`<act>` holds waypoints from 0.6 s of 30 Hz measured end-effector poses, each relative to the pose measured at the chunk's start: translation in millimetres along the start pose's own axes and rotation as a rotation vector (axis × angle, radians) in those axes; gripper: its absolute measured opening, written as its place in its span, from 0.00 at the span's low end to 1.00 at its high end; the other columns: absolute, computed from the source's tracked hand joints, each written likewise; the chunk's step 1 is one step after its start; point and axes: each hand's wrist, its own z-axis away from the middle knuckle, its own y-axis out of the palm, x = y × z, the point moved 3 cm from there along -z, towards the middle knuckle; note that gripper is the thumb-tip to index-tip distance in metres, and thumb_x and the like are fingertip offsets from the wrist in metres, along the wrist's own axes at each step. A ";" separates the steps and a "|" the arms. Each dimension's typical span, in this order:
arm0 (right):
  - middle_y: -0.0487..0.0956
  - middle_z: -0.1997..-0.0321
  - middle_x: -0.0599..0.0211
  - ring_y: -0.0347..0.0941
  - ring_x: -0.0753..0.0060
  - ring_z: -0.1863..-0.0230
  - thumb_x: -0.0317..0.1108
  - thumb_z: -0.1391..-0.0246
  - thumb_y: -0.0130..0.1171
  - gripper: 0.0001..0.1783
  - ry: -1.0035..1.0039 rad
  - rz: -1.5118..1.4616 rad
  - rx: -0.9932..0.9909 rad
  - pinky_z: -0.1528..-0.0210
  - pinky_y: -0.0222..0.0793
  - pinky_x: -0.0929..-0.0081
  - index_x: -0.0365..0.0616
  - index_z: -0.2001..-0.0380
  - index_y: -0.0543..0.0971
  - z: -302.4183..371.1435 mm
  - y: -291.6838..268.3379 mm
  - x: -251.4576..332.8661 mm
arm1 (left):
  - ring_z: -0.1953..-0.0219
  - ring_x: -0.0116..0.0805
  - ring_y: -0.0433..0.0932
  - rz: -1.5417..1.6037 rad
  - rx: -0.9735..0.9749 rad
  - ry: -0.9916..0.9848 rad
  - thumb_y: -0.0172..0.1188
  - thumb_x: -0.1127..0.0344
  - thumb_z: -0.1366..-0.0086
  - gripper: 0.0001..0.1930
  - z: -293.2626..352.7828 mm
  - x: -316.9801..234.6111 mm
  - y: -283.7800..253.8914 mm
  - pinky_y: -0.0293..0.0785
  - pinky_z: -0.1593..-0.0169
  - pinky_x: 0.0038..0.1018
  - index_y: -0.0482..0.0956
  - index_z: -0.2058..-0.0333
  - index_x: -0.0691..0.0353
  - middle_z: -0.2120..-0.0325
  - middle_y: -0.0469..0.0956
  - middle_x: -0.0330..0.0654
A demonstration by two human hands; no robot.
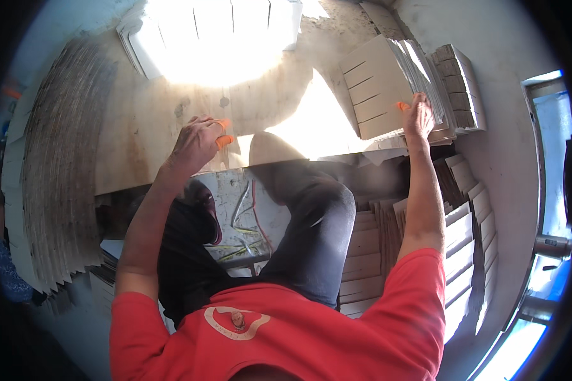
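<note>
My left hand [199, 143] is over the front part of the wooden table [133, 143], with orange covers on its thumb and a finger. Those two covered tips are a little apart, and nothing shows between them. At the right, my right hand [420, 119] grips the edge of a slotted cardboard sheet [376, 89] at the front of a leaning stack. Its orange-covered thumb lies on the sheet's face, while the other fingers are at the stack's edge, partly hidden. Several dark slits run in from the sheet's left side.
A tall stack of cardboard [64, 159] rises at the left. Sunlit slotted sheets [286, 25] stand at the back, washed out by glare. Another cardboard bundle [460, 89] is against the right wall. More stacked cardboard [362, 254] sits below the table beside my leg.
</note>
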 end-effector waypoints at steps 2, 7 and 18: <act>0.78 0.59 0.53 0.74 0.51 0.54 0.44 0.52 0.63 0.20 0.100 -0.036 0.049 0.56 0.70 0.59 0.42 0.63 0.73 -4.4 -13.5 1.6 | 0.61 0.49 0.77 0.000 0.032 -0.057 0.67 0.66 0.50 0.15 -5.7 7.3 2.3 0.74 0.57 0.37 0.79 0.64 0.67 0.68 0.79 0.51; 0.79 0.68 0.50 0.77 0.46 0.67 0.44 0.44 0.59 0.16 0.143 -0.232 -0.144 0.66 0.71 0.58 0.42 0.65 0.70 -11.5 -61.6 33.3 | 0.65 0.48 0.76 -0.051 -0.071 -0.116 0.62 0.68 0.46 0.08 -37.3 31.4 -3.9 0.73 0.62 0.39 0.77 0.68 0.64 0.74 0.77 0.49; 0.79 0.55 0.58 0.75 0.74 0.57 0.23 0.43 0.56 0.16 0.061 -1.145 -0.462 0.54 0.71 0.78 0.36 0.50 0.71 -2.6 -61.4 198.7 | 0.47 0.44 0.64 -0.201 -0.219 -0.110 0.62 0.62 0.50 0.22 -202.1 116.9 -24.7 0.65 0.48 0.40 0.70 0.56 0.62 0.58 0.71 0.46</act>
